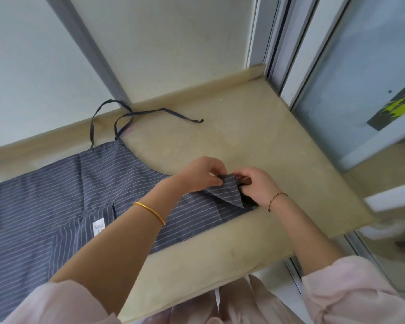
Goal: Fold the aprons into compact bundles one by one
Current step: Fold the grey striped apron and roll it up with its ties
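A grey apron with thin white stripes [63,195] lies spread flat on a beige stone ledge [255,141], reaching off the left edge of view. Its neck loop and one tie strap [164,112] trail toward the back wall. A white care label [98,228] shows near the apron's middle. My left hand [200,173] and my right hand [258,184] meet at the apron's right corner. Both pinch the raised corner of fabric [229,190], which stands up folded between them. A dark bunched bit, perhaps a tie, sits under my right hand.
The ledge ends at a front edge [220,272] close to my body and at a right edge beside a sliding window frame [290,66]. A white wall with a grey vertical bar [91,50] stands behind. Bare ledge surface lies right of the apron.
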Demonstrator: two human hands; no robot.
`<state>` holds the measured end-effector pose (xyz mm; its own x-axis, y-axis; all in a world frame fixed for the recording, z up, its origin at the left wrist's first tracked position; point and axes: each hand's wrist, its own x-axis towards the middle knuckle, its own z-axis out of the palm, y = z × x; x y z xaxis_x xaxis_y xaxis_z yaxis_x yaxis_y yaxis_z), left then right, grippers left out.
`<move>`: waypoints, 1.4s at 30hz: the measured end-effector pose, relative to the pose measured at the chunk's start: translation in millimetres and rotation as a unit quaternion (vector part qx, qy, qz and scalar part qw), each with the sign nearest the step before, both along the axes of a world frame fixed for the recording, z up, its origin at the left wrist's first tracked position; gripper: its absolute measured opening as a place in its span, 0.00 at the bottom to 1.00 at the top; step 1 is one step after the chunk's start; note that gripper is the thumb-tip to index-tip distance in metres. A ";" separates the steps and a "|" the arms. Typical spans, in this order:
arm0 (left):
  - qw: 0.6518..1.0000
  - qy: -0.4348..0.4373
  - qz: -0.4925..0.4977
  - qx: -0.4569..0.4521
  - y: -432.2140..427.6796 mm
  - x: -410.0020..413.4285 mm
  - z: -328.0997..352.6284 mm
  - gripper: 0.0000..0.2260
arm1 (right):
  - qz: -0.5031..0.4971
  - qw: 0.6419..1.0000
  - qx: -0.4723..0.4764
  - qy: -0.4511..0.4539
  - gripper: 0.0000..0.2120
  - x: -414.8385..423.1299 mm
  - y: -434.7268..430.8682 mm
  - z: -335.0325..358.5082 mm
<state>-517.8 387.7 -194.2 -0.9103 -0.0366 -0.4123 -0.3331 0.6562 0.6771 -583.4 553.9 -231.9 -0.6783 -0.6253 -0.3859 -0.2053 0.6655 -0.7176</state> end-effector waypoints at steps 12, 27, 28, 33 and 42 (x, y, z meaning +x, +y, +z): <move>1.000 0.011 -0.020 -0.020 -6.0 3.3 -10.2 0.15 | -0.122 0.991 -0.027 0.052 0.05 -6.0 -16.3 -9.6; 0.998 -0.007 -0.044 -0.049 -3.4 2.9 -8.6 0.07 | -0.083 0.983 -0.060 0.154 0.12 -4.3 -25.9 -10.4; 0.997 -0.021 -0.054 -0.045 -3.6 3.7 -8.4 0.06 | -0.081 0.982 -0.062 0.162 0.13 -4.2 -25.6 -11.3; 0.998 -0.006 -0.046 -0.047 -4.4 1.6 -12.2 0.11 | -0.040 0.987 -0.030 0.153 0.14 -6.4 -16.0 -16.7; 0.987 0.018 0.033 -0.158 10.1 -22.5 -27.9 0.08 | -0.151 0.987 -0.050 0.032 0.13 5.1 -0.4 6.8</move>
<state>-540.4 397.8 -222.1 -0.9154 -0.2184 -0.3382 -0.3620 0.8142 0.4540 -578.3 553.5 -225.2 -0.8605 -0.4237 -0.2827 -0.0557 0.6300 -0.7746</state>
